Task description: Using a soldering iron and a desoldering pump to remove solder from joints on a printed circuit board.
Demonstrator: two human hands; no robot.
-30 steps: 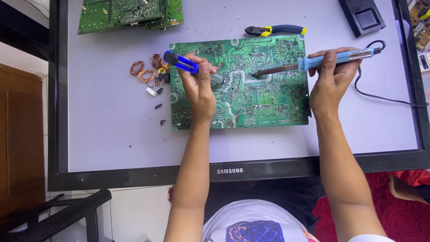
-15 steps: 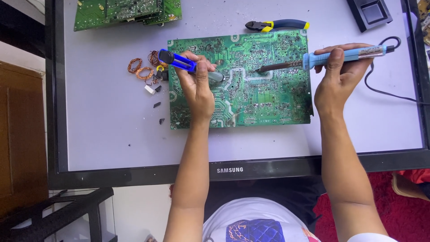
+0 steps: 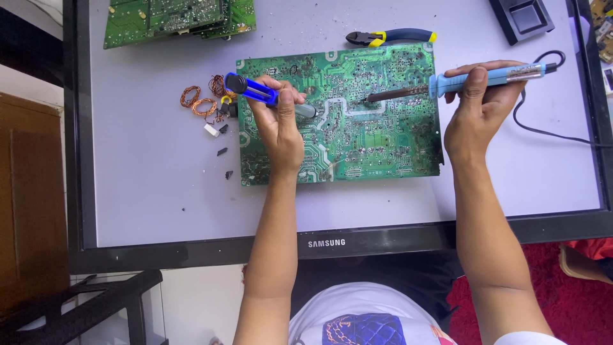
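copper wire coils (image 3: 198,102) loose on worktop (image 3: 147,185) | left hand (image 3: 281,128) gripping blue desoldering pump (image 3: 268,97), tip on green circuit board (image 3: 383,140) mid-worktop | right hand (image 3: 479,105) gripping blue soldering iron (image 3: 447,83), tip touching board | cutters (image 3: 389,37) above board

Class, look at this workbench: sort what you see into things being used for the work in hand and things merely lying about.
In use:
- left hand holding the blue solder sucker
- right hand holding the soldering iron
- large green circuit board

Lying about:
- pliers
- second circuit board
- copper wire coils
- black stand
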